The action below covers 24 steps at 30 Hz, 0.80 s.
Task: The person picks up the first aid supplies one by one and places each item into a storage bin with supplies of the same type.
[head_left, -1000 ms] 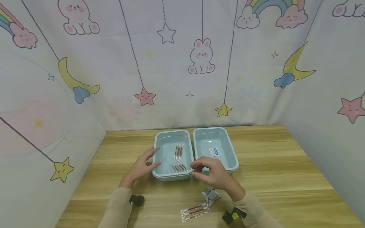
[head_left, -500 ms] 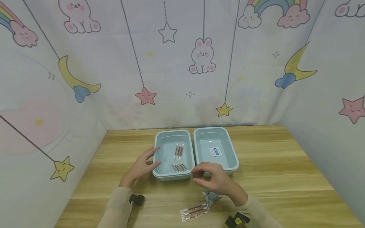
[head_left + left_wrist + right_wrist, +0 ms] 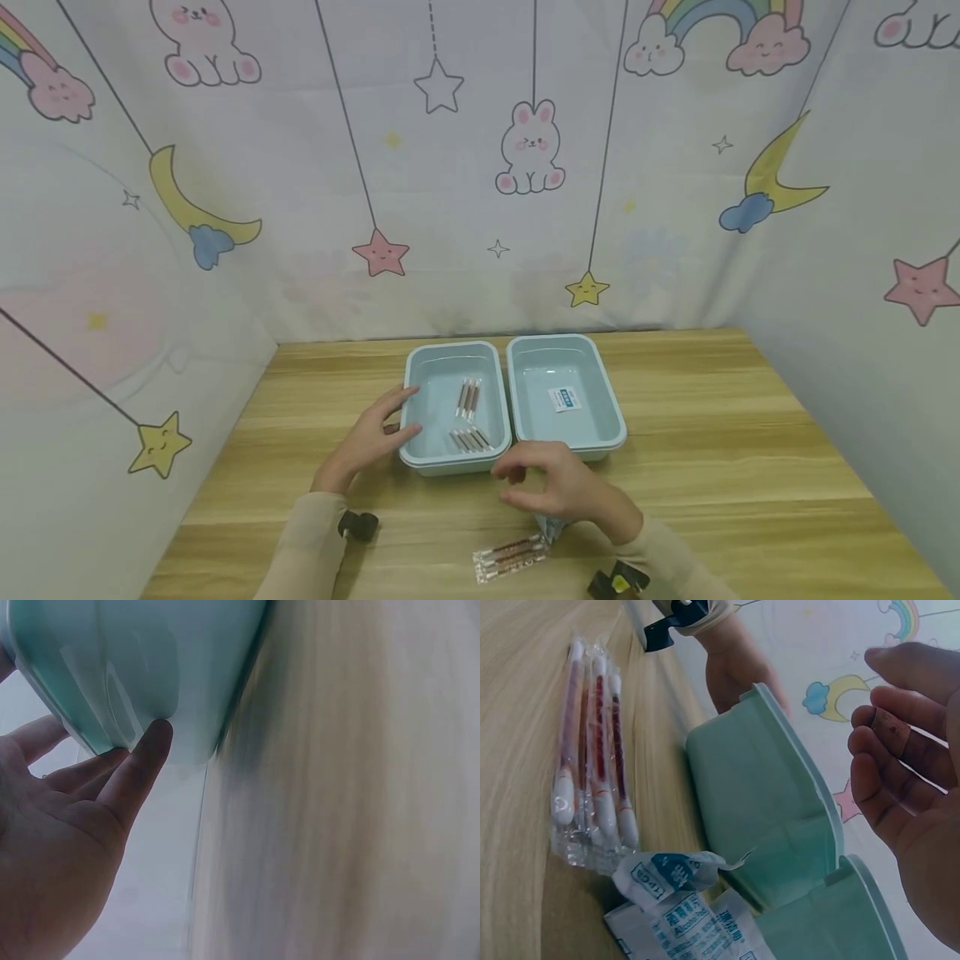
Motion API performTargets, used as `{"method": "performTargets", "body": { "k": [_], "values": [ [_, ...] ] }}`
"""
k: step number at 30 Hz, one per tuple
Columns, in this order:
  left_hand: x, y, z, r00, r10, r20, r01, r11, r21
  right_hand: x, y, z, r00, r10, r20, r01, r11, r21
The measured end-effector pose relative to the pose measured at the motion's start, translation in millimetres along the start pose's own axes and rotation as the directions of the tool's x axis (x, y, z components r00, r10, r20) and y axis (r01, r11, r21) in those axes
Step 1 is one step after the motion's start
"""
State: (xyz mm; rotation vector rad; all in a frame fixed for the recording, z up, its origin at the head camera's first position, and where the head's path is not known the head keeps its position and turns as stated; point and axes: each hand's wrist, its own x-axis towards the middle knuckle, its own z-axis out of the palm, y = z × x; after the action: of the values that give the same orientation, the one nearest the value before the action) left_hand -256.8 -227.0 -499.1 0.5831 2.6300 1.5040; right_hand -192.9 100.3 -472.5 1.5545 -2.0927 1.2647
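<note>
My left hand [image 3: 367, 437] holds the left edge of a pale blue plastic basin [image 3: 435, 408], with fingertips over the rim; in the left wrist view other fingers lie along its outer wall. Inside that basin are two groups of brown-stemmed cotton swabs [image 3: 468, 398]. My right hand [image 3: 558, 483] hovers just in front of the basins, fingers loosely curled with nothing between them. Beneath it, a crumpled white packet with blue print [image 3: 697, 922] is partly hidden in the head view. Beside this lies a clear sealed packet of red-brown cotton swabs [image 3: 512, 558].
A second pale blue basin [image 3: 592, 412] stands close to the right of the first. It contains a small flat white-and-blue sachet [image 3: 564, 399]. The wooden tabletop [image 3: 720, 467] ends against a printed cloth backdrop [image 3: 465, 183] with side panels.
My right hand has drawn back slightly toward me from the basin's near corner, covering more of the crumpled packet. My left hand stays on the basin's edge.
</note>
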Motion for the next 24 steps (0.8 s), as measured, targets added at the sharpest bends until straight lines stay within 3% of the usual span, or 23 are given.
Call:
{"method": "performTargets", "body": {
  "k": [9, 24],
  "values": [
    [4.3, 0.6, -2.0, 1.0, 0.012, 0.006, -0.012, 1.0, 0.006, -1.7, 2.0, 1.0, 0.996, 0.01, 0.087, -0.007, 0.999, -0.034],
    [-0.8, -1.3, -0.7, 1.0, -0.009, 0.022, 0.009, 1.0, 0.007, -8.7, 7.0, 4.5, 0.988, 0.069, 0.138, -0.065, 0.997, -0.029]
  ]
}}
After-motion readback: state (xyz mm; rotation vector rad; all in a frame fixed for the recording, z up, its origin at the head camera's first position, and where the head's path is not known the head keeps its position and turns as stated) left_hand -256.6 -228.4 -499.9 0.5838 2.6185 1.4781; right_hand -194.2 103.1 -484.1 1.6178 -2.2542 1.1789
